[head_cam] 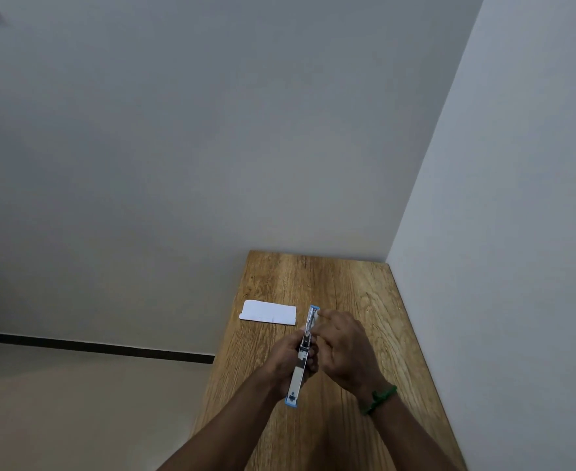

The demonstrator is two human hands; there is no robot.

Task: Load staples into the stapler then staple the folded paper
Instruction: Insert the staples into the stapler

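A blue and silver stapler (300, 362) is swung fully open, lying in one long line above the wooden table (354, 290). My left hand (288, 356) grips it around the middle hinge. My right hand (342, 345) reaches to the far half of the stapler, its index fingertip and thumb at the metal channel near the tip. Whether staples sit between those fingers I cannot tell. The folded white paper (268, 312) lies flat on the table, to the left of the stapler's far end.
The narrow table stands in a corner, with a wall along its right side and another behind it. Its left edge drops to a beige floor (76, 402). A green band circles my right wrist.
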